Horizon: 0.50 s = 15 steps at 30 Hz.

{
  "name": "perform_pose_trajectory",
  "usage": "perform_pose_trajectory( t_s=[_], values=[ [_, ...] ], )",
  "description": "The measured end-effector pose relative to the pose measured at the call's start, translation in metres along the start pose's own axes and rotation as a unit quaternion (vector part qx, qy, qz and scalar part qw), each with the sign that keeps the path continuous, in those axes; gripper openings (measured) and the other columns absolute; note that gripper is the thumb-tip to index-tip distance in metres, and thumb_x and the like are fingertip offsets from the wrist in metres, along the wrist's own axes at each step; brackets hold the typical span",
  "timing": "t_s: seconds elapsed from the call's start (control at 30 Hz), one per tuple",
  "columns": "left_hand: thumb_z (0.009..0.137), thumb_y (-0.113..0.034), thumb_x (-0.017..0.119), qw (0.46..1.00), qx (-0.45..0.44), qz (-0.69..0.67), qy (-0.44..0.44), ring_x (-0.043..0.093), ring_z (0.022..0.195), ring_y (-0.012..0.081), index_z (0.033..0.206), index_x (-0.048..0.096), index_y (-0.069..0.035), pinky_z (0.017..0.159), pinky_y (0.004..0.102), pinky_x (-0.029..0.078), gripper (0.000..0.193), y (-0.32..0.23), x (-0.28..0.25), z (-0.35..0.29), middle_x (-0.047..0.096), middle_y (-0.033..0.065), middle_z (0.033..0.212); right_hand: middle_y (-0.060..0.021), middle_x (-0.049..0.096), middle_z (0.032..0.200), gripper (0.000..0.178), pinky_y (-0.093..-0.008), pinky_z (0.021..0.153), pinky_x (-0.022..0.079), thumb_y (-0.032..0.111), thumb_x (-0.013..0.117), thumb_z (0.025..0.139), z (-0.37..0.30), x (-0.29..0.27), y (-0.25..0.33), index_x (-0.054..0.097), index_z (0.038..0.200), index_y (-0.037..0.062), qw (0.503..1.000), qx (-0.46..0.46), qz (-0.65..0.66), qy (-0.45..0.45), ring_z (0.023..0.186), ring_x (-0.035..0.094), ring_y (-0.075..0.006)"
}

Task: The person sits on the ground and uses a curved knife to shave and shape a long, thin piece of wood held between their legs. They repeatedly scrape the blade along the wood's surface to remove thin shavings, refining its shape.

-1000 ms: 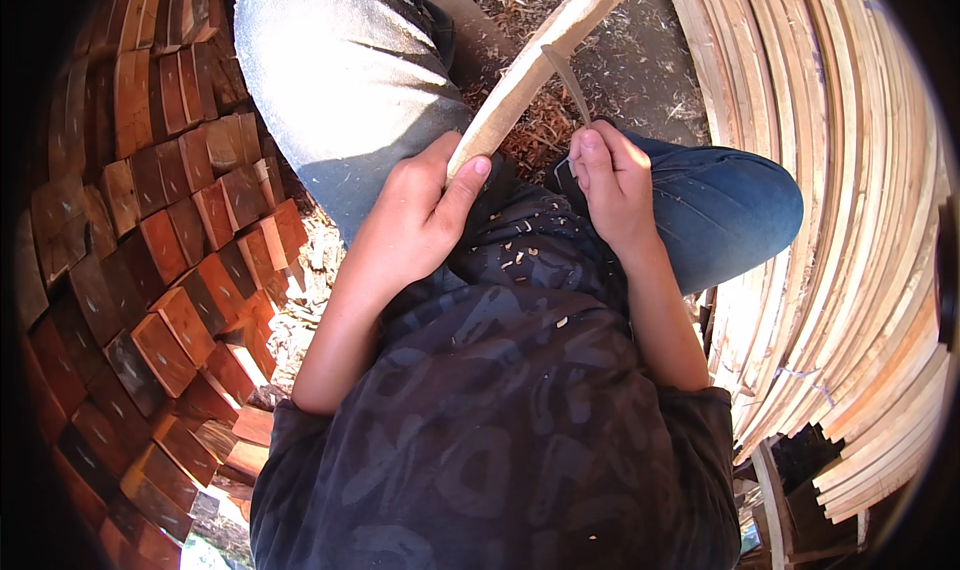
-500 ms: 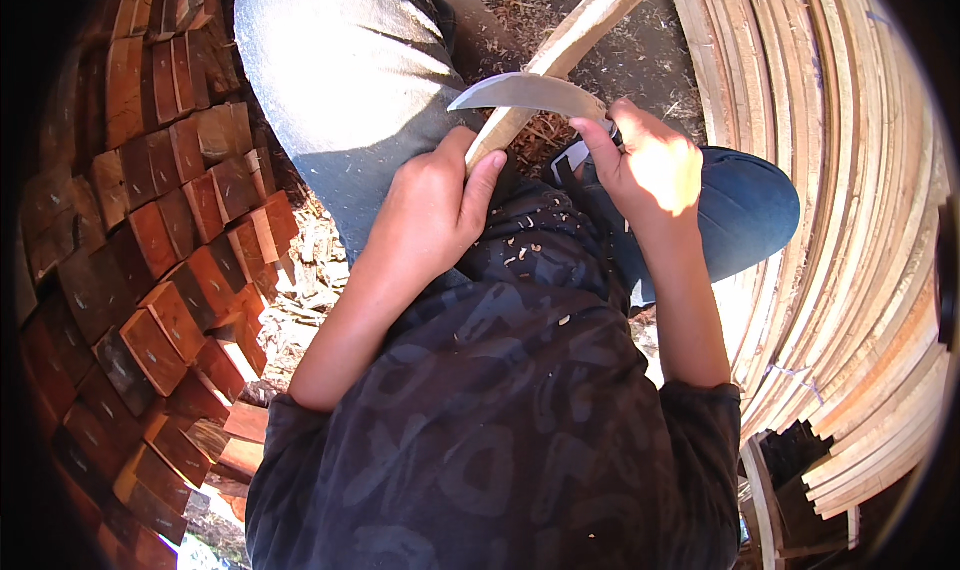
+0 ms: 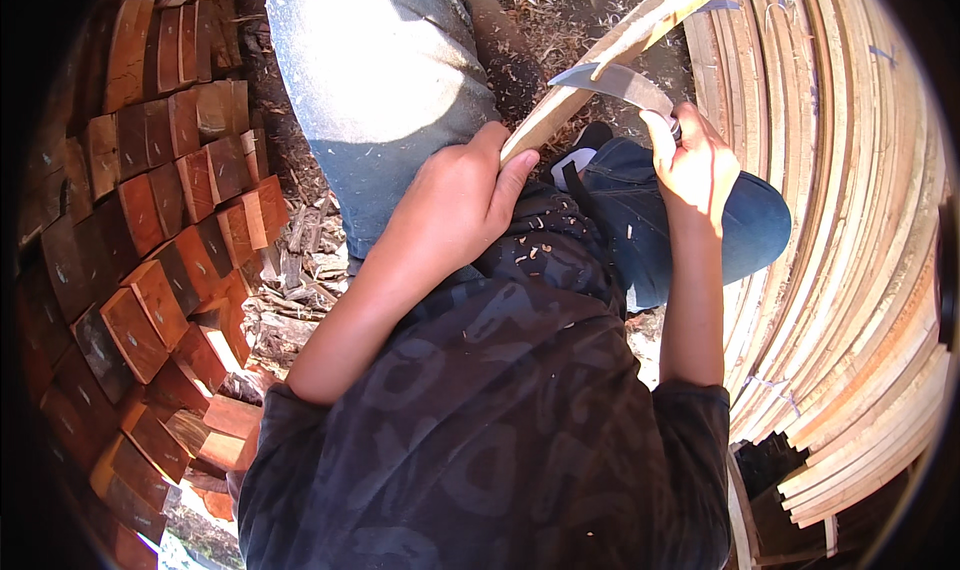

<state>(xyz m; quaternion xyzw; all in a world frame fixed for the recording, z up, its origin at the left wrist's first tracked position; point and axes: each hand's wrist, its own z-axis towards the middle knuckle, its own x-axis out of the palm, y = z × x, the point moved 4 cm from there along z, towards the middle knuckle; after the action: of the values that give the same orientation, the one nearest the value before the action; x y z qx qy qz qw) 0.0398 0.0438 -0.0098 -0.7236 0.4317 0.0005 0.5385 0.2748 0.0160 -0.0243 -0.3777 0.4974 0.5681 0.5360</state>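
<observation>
My left hand [image 3: 452, 198] is wrapped round the near end of a pale wooden stick [image 3: 640, 32], which slants away up to the right past my raised knee. In my right hand [image 3: 698, 166] is a curved knife [image 3: 628, 86]; its handle is mostly hidden in my fist. The blade lies across the stick, its tip pointing left, some way beyond my left fingers. A small curl of wood [image 3: 598, 71] stands up at the blade. Wood shavings [image 3: 540, 251] are scattered over my dark shirt at the lap.
Reddish wooden blocks [image 3: 150, 220] are stacked at the left. Long pale wooden strips [image 3: 800, 270], some tied with blue string, are piled close by on the right. Shavings and wood scraps [image 3: 305, 255] litter the ground. My jeans-clad legs [image 3: 385, 100] flank the stick.
The knife and my right hand have moved up and to the right, farther along the stick. My left hand, still gripping the stick, has shifted slightly right. A curl of wood now shows at the blade.
</observation>
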Motion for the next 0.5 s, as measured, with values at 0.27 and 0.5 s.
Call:
perform_pose_trajectory(
  t_s=[0.27, 0.5],
  values=[
    [0.095, -0.024, 0.054, 0.999, 0.037, -0.011, -0.025, 0.058, 0.068, 0.0486, 0.088, 0.051, 0.005, 0.061, 0.0528, 0.046, 0.03, 0.003, -0.002, 0.001, 0.058, 0.0292, 0.066, -0.0172, 0.055, 0.056, 0.046, -0.0402, 0.053, 0.044, 0.042, 0.054, 0.094, -0.018, -0.005, -0.066, 0.066, 0.082, -0.0003, 0.94, 0.325, 0.084, 0.063, 0.05, 0.05, -0.0306],
    [0.097, -0.023, 0.051, 1.0, -0.009, 0.017, 0.006, 0.058, 0.072, 0.0472, 0.093, 0.051, 0.003, 0.062, 0.0469, 0.044, 0.026, 0.002, 0.0, 0.0, 0.056, 0.0264, 0.068, -0.0054, 0.04, 0.052, 0.037, -0.0261, 0.05, 0.036, 0.028, 0.057, 0.096, -0.028, -0.039, -0.058, 0.06, 0.077, -0.0034, 0.943, 0.278, 0.183, 0.004, 0.055, 0.038, -0.0082]
  ],
)
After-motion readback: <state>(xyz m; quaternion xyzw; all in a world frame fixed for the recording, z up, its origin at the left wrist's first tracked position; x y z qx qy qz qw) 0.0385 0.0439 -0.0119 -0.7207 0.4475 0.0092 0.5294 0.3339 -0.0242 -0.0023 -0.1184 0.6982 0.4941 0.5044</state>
